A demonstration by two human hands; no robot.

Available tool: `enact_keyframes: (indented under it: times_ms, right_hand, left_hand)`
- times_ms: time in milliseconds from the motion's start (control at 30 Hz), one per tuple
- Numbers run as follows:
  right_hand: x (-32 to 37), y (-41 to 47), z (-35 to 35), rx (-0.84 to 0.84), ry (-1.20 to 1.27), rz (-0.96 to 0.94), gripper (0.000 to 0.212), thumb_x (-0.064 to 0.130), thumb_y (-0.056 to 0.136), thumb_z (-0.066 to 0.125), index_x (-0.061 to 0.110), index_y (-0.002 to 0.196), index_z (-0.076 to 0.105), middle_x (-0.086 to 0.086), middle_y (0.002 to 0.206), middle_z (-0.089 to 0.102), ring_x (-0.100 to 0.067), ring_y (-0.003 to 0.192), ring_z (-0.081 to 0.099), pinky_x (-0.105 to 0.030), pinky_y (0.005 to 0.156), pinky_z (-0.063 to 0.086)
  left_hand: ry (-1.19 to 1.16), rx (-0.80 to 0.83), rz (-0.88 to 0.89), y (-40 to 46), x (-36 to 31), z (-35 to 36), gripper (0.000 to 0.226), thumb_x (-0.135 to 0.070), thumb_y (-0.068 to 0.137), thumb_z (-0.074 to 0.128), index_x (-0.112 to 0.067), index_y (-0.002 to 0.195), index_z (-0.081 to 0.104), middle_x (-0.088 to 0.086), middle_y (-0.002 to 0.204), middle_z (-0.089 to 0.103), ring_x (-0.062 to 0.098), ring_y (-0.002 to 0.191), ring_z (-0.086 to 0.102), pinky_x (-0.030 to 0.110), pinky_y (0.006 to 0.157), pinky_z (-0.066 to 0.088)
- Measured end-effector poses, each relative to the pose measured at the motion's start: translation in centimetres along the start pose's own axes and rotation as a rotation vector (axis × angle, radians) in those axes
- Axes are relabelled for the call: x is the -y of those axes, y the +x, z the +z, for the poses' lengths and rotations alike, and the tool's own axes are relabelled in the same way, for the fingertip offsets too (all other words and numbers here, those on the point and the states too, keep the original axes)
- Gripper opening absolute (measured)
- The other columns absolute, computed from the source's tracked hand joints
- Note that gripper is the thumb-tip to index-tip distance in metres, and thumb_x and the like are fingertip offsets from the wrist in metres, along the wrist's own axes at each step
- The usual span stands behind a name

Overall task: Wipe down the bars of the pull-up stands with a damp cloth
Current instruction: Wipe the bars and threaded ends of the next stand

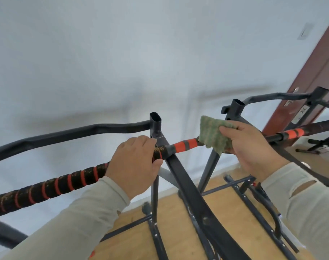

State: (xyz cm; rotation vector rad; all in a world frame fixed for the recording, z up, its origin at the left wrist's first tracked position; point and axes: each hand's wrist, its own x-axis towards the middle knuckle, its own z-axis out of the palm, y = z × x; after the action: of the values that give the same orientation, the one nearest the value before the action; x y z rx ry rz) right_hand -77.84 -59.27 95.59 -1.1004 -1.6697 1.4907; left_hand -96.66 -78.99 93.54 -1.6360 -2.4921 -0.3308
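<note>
Left hand [135, 164] is gripping the striped bar [184, 144]; right hand [251, 145] is pinching a green cloth [212, 136], seemingly touching it.

The left hand [135, 164] wraps around a black bar [53, 186] with orange stripes, right next to a dark metal post [155, 124]. The right hand [253, 147] pinches a green cloth [212, 136] and holds it against the same bar, on the far side of the post. Between the two hands the bar shows a bright orange part [184, 144]. Both arms wear light sleeves [81, 218]. Under the hands are dark metal legs [193, 194] and a wooden floor [178, 237]. Behind the hands is a white wall [122, 62]. Past the right hand stands a brown door [317, 76].
</note>
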Motion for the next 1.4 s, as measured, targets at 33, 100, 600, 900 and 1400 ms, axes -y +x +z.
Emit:
enact_keyframes:
  times_ms: [33, 100, 600, 900, 1400]
  right_hand:
    - [-0.4, 0.4, -0.1, -0.015, -0.015, -0.003, 0.016, 0.019, 0.104, 0.059, 0.023, 0.104, 0.075, 0.002, 0.104, 0.079, -0.026, 0.105, 0.073, -0.051, 0.099, 0.056]
    - [-0.6, 0.9, -0.3, -0.044, -0.057, -0.04, 0.017, 0.023, 0.104, 0.057, 0.027, 0.105, 0.074, 0.003, 0.105, 0.078, -0.023, 0.106, 0.072, -0.05, 0.099, 0.056]
    - [-6.7, 3.1, 0.6, 0.206, -1.089, -0.678, 0.055, 0.013, 0.103, 0.055, 0.034, 0.152, 0.046, 0.014, 0.156, 0.048, -0.006, 0.149, 0.034, -0.036, 0.128, 0.022]
    - [-7.5, 4.3, 0.8, 0.073, -1.13, -0.803, 0.051, 0.003, 0.089, 0.07, 0.015, 0.138, 0.061, -0.001, 0.13, 0.068, -0.021, 0.122, 0.061, -0.04, 0.113, 0.046]
    - [-5.4, 6.0, -1.0, 0.07, -1.118, -0.596, 0.042, -0.009, 0.087, 0.053, 0.026, 0.111, 0.057, 0.004, 0.101, 0.065, -0.014, 0.086, 0.066, -0.032, 0.077, 0.059]
  left_hand:
    - [0.037, 0.014, -0.001, 0.6, -0.2, 0.3, 0.052, -0.058, 0.096, 0.042, -0.026, 0.137, 0.044, -0.006, 0.131, 0.057, 0.019, 0.119, 0.053, 0.034, 0.106, 0.041]
    - [0.106, 0.027, 0.002, 1.9, -0.5, 0.8, 0.058, -0.063, 0.095, 0.035, -0.024, 0.136, 0.046, -0.005, 0.129, 0.058, 0.02, 0.118, 0.054, 0.035, 0.103, 0.043]
    - [0.168, 0.001, 0.149, 6.3, -4.5, 3.7, 0.045, -0.059, 0.098, 0.033, -0.025, 0.114, 0.056, -0.004, 0.106, 0.063, 0.021, 0.098, 0.058, 0.037, 0.091, 0.047]
    - [0.102, 0.018, 0.149, 8.3, -7.4, 6.7, 0.031, -0.041, 0.107, 0.031, -0.018, 0.12, 0.046, 0.001, 0.108, 0.058, 0.021, 0.097, 0.053, 0.033, 0.081, 0.04]
    - [0.112, -0.013, 0.165, 8.6, -7.5, 7.4, 0.026, -0.041, 0.104, 0.038, -0.018, 0.11, 0.047, 0.0, 0.088, 0.046, 0.018, 0.076, 0.042, 0.032, 0.073, 0.045]
